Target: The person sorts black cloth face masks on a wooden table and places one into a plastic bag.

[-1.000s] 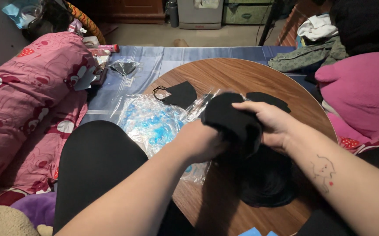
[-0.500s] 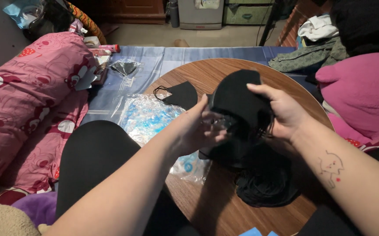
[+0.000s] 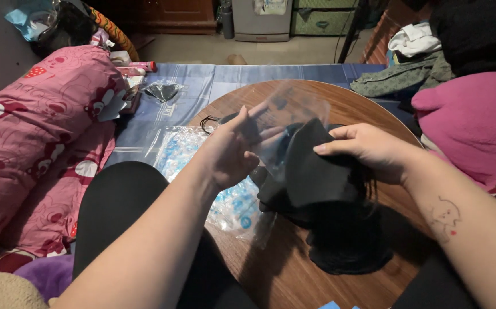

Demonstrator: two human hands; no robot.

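- Black cloth masks (image 3: 316,171) were pinched in our right hand (image 3: 368,151) above the round wooden table (image 3: 282,274).
- Our left hand (image 3: 231,151) gripped a clear plastic sleeve (image 3: 294,109), mouth spread to receive them.

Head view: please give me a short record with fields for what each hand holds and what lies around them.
left hand: holds up a clear plastic sleeve, fingers pinching its edge
right hand: grip on a black face mask, at the sleeve's opening
below the hands: pile of black masks
surface: round wooden table
beside the left hand: clear bags with blue print
far side of table: single black mask
left of scene: pink patterned bedding
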